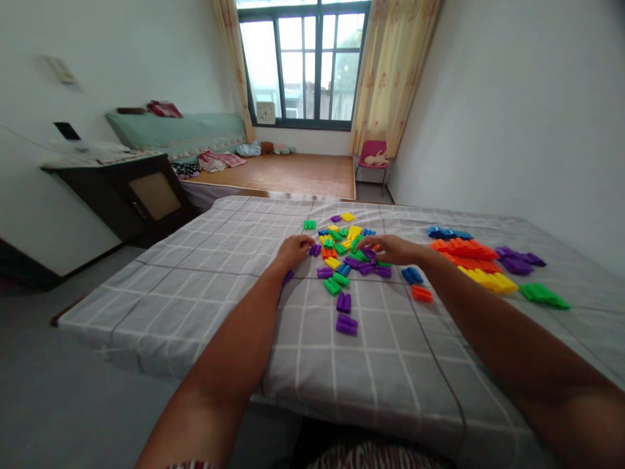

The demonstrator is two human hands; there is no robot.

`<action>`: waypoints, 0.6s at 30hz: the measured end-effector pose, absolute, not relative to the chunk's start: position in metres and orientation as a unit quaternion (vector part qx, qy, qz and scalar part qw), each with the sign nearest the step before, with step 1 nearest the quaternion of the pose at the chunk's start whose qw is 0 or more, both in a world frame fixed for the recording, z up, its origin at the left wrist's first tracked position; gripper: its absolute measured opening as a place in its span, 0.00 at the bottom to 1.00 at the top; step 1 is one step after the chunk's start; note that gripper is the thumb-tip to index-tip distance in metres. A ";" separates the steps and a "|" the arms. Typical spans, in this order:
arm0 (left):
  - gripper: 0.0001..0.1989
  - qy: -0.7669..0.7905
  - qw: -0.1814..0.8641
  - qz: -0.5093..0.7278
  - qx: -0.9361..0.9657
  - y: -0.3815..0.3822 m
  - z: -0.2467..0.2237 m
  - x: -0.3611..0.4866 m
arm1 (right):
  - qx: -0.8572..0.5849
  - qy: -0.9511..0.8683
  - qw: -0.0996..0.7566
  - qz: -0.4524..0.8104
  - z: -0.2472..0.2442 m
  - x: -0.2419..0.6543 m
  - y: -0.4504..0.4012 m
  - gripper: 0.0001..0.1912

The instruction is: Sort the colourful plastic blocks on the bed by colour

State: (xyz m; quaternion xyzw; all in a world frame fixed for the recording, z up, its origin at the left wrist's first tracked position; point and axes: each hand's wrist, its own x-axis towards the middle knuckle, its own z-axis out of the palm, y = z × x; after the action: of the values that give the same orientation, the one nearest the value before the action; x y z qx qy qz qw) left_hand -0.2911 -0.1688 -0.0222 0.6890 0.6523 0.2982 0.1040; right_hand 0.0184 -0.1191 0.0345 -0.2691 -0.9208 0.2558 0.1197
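Note:
Small colored pieces, purple, green, yellow, blue and orange, lie scattered on a grey checked cloth (161, 293). At the left edge of this pile is my left hand (295, 248), its fingers closed at a purple piece (316, 250). My right hand (383, 247) reaches over the pile's right side, fingers bent down at a purple piece (369, 254); whether it grips it is too small to tell. Two purple pieces (346, 324) (344, 301) lie nearest me. An orange piece (422, 294) and a blue piece (413, 275) sit beside my right forearm.
Sorted groups lie at the right: blue (448, 233), orange (463, 250), yellow (491, 281), purple (518, 260) and green (543, 295). Beyond the table are a low bed (297, 174) and a pink chair (374, 151). A dark cabinet (141, 195) stands at the left.

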 end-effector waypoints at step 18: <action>0.14 0.632 0.101 0.295 0.710 -0.170 -0.022 -0.291 | -0.286 -0.919 0.118 0.244 0.020 0.039 -0.134 0.26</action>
State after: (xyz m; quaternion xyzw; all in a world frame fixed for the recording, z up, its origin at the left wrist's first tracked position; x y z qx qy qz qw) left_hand -0.2915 -0.1698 -0.0217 0.7095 0.6317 0.2954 0.1012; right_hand 0.0386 -0.1342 0.0203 -0.2861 -0.9192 0.2438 0.1176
